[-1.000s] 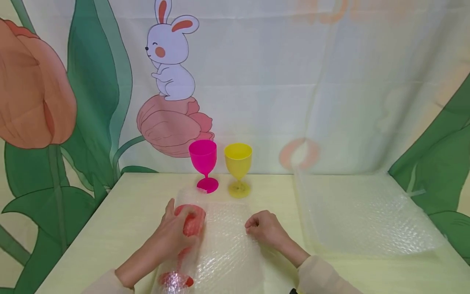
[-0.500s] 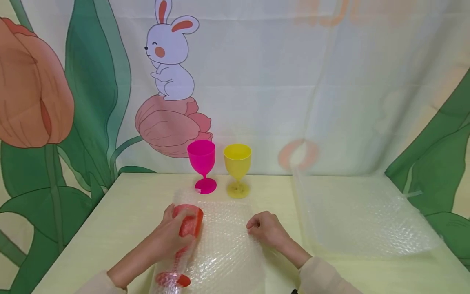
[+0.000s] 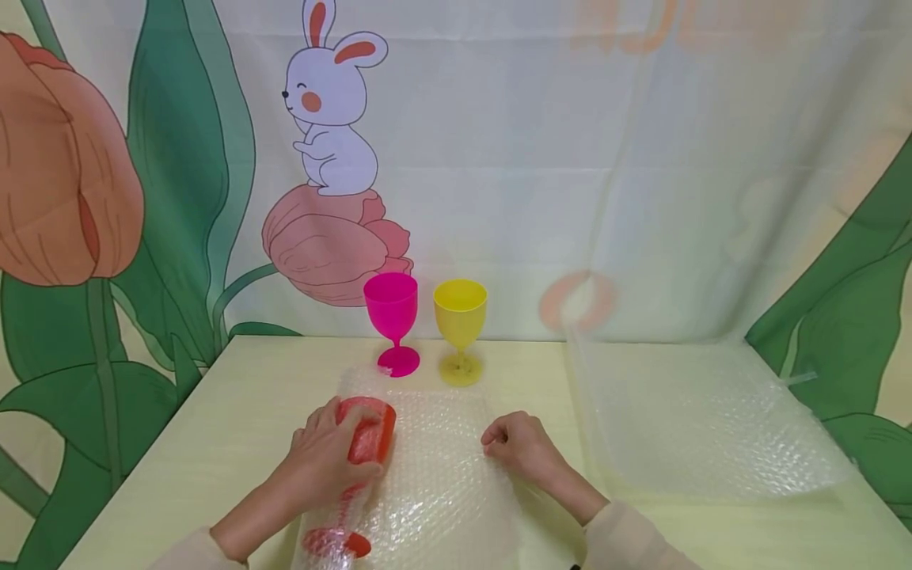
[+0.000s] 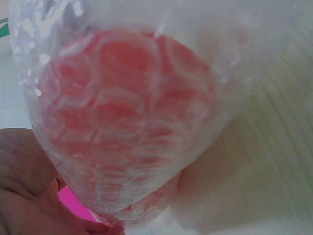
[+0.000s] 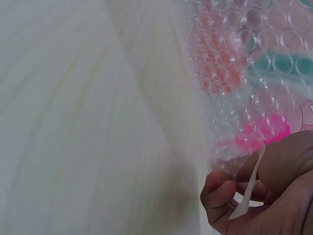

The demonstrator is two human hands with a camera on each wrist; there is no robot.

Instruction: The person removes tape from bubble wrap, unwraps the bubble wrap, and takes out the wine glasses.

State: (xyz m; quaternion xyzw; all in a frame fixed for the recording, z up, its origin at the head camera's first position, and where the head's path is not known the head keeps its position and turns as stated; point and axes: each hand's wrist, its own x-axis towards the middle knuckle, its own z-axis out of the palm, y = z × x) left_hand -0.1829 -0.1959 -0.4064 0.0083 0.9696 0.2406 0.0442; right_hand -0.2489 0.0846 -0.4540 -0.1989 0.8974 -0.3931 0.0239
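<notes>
A red plastic goblet (image 3: 374,437) lies on its side at the left edge of a bubble wrap sheet (image 3: 445,475), with a layer of the wrap over it. My left hand (image 3: 317,459) grips its bowl through the wrap. In the left wrist view bubbles cover the red base (image 4: 127,103). My right hand (image 3: 523,447) pinches the sheet's right edge between thumb and fingers. A thin whitish strip (image 5: 249,183) hangs across the fingers in the right wrist view.
Behind the sheet stand a pink goblet (image 3: 391,305) and a yellow goblet (image 3: 460,313), both upright. Another bubble wrap sheet (image 3: 712,427) lies on the right of the pale table (image 3: 192,451). A printed cloth (image 3: 499,158) hangs at the table's back edge.
My left hand and the wrapped red goblet have shifted slightly left, and more fingers now show over the bowl. My right hand keeps its pinch at almost the same place.
</notes>
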